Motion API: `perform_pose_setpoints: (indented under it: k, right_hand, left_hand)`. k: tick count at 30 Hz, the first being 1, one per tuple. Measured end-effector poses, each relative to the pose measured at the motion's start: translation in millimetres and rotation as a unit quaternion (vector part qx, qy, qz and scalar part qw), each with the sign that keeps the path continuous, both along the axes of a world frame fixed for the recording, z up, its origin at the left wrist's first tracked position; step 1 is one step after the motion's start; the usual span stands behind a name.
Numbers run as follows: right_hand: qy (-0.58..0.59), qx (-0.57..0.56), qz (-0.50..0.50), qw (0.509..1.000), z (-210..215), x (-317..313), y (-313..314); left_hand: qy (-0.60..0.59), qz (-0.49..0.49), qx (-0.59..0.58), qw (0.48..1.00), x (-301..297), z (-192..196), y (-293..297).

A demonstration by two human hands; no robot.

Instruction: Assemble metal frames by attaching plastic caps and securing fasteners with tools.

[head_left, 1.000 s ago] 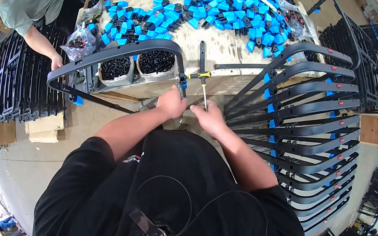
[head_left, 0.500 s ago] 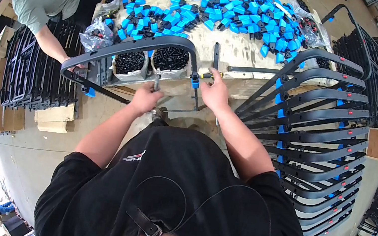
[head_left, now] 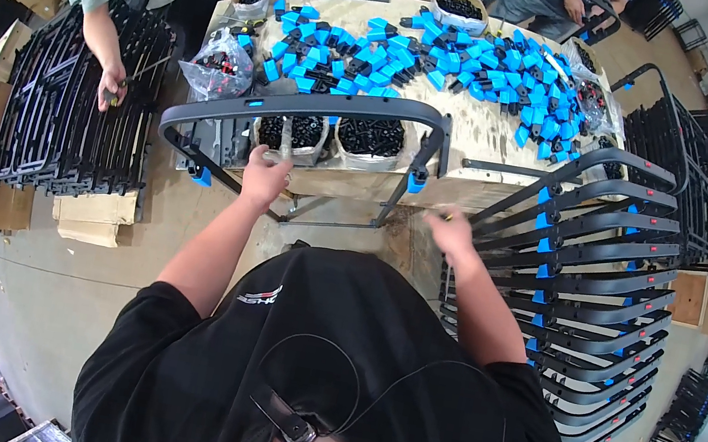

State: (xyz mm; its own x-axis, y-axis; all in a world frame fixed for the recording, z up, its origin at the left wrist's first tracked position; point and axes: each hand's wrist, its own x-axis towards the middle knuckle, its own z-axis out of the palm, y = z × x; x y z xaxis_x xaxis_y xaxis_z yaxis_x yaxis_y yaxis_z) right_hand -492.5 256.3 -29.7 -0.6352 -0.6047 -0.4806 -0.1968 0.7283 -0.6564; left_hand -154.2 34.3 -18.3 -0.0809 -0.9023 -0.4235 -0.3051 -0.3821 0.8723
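A black bent tube frame stands against the table's front edge, with a blue clip on its right leg and another blue clip low on its left. My left hand is closed around a slim grey tool, its kind unclear, in front of the parts boxes. To the right of the frame, apart from it, my right hand is closed on a small tool with a yellow-and-black handle, probably a screwdriver; the hand partly hides it.
Blue-and-black plastic pieces cover the table. Boxes of black fasteners sit along its front. Several finished-looking frames lean in a row at right. At left, a co-worker's hand holds a screwdriver above stacked black frames.
My right hand has left the frame's right leg and moved right and down. The co-worker's hand has come off the frame's left end. The view has shifted.
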Motion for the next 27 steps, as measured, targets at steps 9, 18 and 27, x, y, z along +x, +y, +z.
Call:
perform_pose_setpoints:
  k: [9,18,27]
  right_hand:
    - [-0.365,-0.123,0.094,0.918,63.9,174.6,-172.3]
    - [-0.095,-0.202,0.075,0.972,1.2,214.2,-149.8]
    - [0.318,-0.134,-0.158,0.925,-57.1,85.0,-65.2]
  left_hand:
    - [-0.040,-0.203,0.077,0.975,138.4,-44.9,50.8]
    - [-0.110,-0.193,0.069,0.973,230.4,-60.5,40.0]
    - [-0.168,-0.063,-0.152,0.972,188.1,-5.4,-47.1]
